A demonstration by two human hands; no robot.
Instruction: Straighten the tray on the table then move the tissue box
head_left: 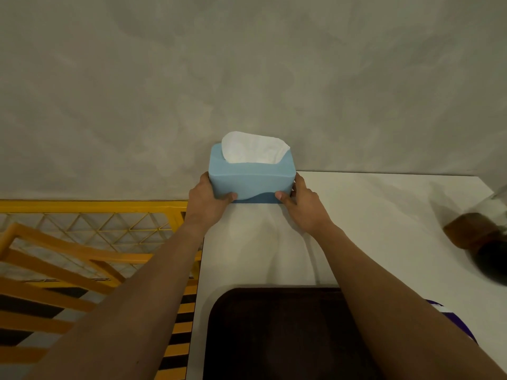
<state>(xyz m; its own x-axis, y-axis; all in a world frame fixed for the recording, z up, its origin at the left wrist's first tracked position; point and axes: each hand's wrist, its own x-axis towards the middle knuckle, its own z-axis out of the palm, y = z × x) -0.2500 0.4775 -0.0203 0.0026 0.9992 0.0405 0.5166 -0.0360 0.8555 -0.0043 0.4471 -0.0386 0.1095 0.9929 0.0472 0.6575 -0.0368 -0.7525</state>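
A light blue tissue box (251, 178) with a white tissue sticking out of its top sits at the far left corner of the white table (370, 215), against the grey wall. My left hand (208, 200) grips its left end and my right hand (300, 202) grips its right end, thumbs on the near face. A dark brown tray (274, 335) lies at the table's near edge, under and between my forearms, its sides parallel to the table's edges.
A blurred brown-and-dark object (480, 237) stands at the table's right side. Yellow chairs with a grid back (90, 229) stand left of the table. A grey wall (247, 78) rises directly behind the box.
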